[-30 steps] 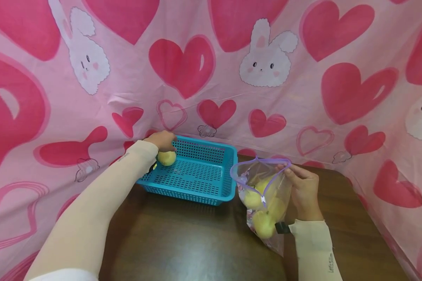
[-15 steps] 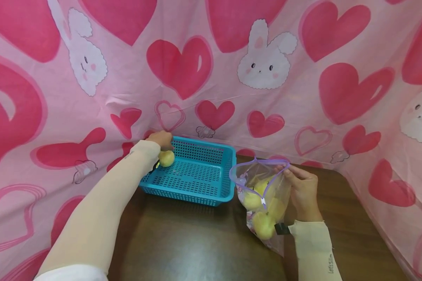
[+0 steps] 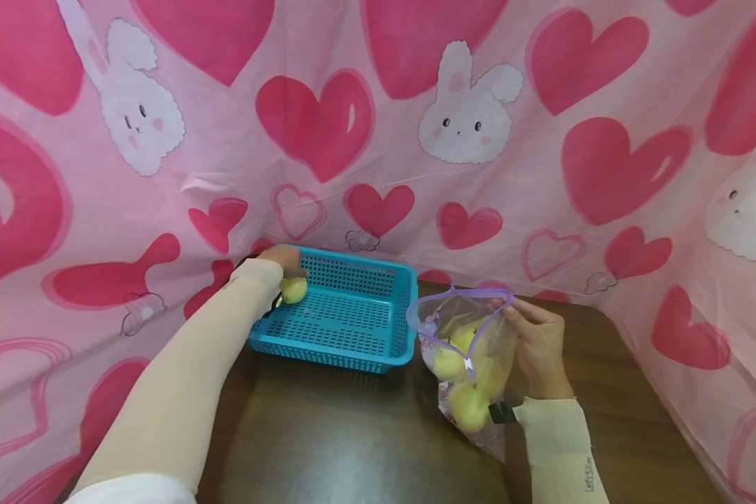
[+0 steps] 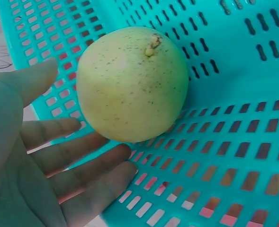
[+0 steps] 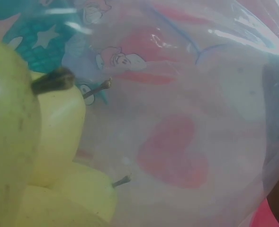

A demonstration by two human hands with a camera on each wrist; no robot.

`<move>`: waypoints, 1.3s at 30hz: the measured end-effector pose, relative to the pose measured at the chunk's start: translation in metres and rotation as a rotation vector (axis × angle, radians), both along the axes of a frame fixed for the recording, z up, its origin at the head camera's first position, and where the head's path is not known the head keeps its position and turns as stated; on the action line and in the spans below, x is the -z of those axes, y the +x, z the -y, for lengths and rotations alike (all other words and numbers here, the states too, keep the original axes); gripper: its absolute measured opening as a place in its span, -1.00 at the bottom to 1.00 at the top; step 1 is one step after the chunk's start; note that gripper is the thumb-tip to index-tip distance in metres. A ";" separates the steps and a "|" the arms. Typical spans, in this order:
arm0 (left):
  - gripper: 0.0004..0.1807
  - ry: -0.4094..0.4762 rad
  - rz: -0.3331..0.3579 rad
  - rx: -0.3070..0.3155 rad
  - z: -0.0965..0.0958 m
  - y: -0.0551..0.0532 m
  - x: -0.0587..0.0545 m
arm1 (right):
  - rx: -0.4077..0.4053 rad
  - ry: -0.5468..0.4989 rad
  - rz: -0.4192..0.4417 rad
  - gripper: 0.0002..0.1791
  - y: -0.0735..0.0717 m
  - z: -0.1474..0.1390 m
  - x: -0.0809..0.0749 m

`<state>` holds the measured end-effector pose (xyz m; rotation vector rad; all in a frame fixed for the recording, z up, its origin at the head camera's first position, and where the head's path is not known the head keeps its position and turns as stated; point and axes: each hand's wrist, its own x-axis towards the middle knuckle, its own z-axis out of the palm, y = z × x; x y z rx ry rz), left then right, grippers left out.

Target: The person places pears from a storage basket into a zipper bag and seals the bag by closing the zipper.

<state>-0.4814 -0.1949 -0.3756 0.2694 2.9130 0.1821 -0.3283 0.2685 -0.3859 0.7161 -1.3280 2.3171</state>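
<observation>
A pink cloth printed with red hearts and white rabbits (image 3: pixel 378 171) hangs beyond both hands, and below them spreads a dark brown wooden tabletop (image 3: pixel 353 420). On it, under the left hand and reaching off to that hand's right, sits a turquoise perforated plastic basket (image 3: pixel 362 325). Just to the left of the right hand hangs a clear zip bag (image 3: pixel 506 334) with a purple rim, its mouth open. The right hand (image 3: pixel 537 343) pinches that rim between thumb and fingers. The left hand (image 3: pixel 285 260) is inside the basket's left end, fingers extended and loosely spread, thumb held apart, with nothing gripped. Right at its fingertips lies a speckled yellow-green pear (image 4: pixel 132 85); whether they touch it is hard to tell. Several yellow pears (image 3: pixel 469 407) rest in the bag, left of the right hand, below a small white zip slider (image 3: pixel 468 364).
</observation>
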 end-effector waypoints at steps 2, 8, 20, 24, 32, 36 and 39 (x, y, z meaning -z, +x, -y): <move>-0.45 0.006 0.002 -0.008 0.000 0.001 0.001 | 0.015 0.014 0.002 -0.78 0.000 0.000 0.001; -0.52 0.028 -0.008 -0.049 -0.004 -0.001 0.010 | -0.017 0.008 -0.020 -0.78 0.000 -0.001 0.002; -0.36 0.104 0.156 -0.196 -0.018 0.008 0.002 | 0.035 0.048 -0.024 -0.78 0.001 -0.002 0.002; -0.48 0.030 0.212 -0.188 -0.023 0.010 -0.001 | 0.006 0.035 -0.029 -0.78 0.001 -0.003 0.002; -0.63 -0.050 0.221 -0.106 -0.024 0.016 -0.001 | -0.006 0.054 -0.019 -0.79 0.003 -0.004 0.003; -0.61 -0.039 0.226 -0.082 -0.022 0.020 -0.003 | 0.003 0.068 -0.034 -0.80 0.002 -0.004 0.003; -0.45 -0.033 0.223 -0.068 -0.020 0.023 -0.005 | 0.019 0.073 -0.039 -0.81 0.002 -0.003 0.003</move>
